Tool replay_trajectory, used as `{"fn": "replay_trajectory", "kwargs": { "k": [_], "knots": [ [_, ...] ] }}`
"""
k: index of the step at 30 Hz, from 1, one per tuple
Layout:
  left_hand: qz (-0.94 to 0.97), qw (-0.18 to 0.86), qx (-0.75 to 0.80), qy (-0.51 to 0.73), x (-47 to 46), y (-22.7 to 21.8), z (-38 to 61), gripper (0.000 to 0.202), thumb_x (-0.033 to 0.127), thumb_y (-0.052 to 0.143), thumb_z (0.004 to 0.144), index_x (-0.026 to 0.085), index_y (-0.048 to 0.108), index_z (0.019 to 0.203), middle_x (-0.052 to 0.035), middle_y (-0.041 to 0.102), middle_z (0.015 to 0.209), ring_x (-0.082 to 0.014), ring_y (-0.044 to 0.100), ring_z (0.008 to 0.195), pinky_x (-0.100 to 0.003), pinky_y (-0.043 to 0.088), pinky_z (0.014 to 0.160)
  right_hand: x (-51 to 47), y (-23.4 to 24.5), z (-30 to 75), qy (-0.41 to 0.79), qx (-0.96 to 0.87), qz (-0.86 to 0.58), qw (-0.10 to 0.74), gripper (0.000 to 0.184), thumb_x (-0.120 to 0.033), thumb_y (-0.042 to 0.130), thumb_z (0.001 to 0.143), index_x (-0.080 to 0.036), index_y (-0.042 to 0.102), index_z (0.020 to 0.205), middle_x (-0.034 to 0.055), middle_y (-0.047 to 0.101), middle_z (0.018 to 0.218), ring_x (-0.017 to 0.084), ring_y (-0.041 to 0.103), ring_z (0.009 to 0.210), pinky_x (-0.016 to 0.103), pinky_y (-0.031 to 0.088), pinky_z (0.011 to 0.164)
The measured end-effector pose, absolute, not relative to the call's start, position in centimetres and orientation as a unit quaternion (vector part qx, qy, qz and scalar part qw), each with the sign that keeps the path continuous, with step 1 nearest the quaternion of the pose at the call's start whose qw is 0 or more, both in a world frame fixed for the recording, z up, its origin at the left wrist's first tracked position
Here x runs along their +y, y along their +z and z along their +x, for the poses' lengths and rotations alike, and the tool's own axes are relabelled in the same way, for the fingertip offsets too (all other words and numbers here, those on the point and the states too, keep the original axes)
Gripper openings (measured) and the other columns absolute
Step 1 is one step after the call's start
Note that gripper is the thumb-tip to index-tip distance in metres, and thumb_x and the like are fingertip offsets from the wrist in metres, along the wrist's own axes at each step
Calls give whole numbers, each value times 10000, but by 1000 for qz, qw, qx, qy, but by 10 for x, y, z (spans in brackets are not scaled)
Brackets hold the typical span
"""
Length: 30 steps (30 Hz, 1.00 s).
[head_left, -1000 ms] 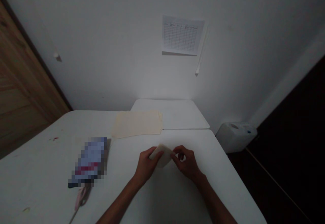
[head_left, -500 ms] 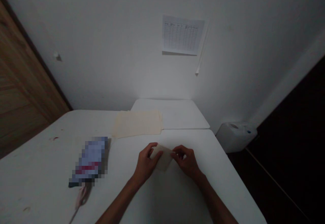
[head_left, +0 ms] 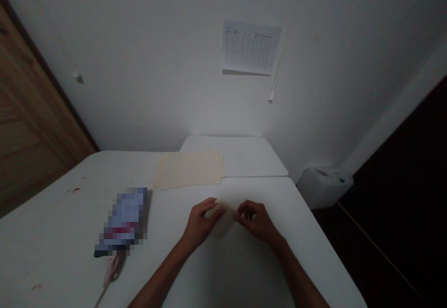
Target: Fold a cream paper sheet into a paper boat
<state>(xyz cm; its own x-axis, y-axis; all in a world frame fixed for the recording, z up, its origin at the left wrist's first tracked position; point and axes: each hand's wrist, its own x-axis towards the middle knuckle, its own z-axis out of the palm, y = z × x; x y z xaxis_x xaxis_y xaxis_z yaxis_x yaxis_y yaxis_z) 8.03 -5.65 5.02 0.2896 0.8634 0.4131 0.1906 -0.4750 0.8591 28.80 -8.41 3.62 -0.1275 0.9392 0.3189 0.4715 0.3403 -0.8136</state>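
Note:
Both my hands meet over the middle of the white table [head_left: 63, 233]. Between them is a small folded piece of cream paper [head_left: 223, 219], held low over the tabletop. My left hand [head_left: 199, 224] pinches its left edge with thumb and fingers closed. My right hand [head_left: 256, 222] pinches its right edge, fingers curled. Much of the paper is hidden by my fingers.
A stack of cream paper sheets [head_left: 188, 169] lies further back on the table. A blurred flat packet [head_left: 124, 222] lies to the left, with pink-handled scissors [head_left: 110, 273] below it. A second white table [head_left: 237, 157] abuts the wall. A white container [head_left: 323, 187] stands on the floor at right.
The folded paper has been lowered and flattened toward the table between my hands; both hands stay in nearly the same place.

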Motion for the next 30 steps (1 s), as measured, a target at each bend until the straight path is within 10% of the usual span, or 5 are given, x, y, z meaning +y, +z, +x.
{"fn": "replay_trajectory", "kwargs": {
  "k": [18, 30],
  "knots": [
    [728, 329, 381, 465, -60, 55, 82, 192, 350, 645, 813, 197, 756, 784, -53, 718, 846, -195, 651, 797, -266, 517, 715, -86, 33, 293, 220, -752, -511, 353, 143, -344, 688, 782, -204, 699, 758, -34, 598, 552, 100, 525, 499, 223, 392, 566],
    [684, 366, 410, 480, -55, 46, 81, 211, 355, 661, 796, 171, 704, 704, -31, 693, 772, -171, 638, 718, -250, 506, 672, -79, 28, 290, 391, -635, -494, 448, 178, -322, 710, 743, -160, 639, 716, 0, 623, 674, 109, 535, 577, 221, 431, 552]
  ]
}}
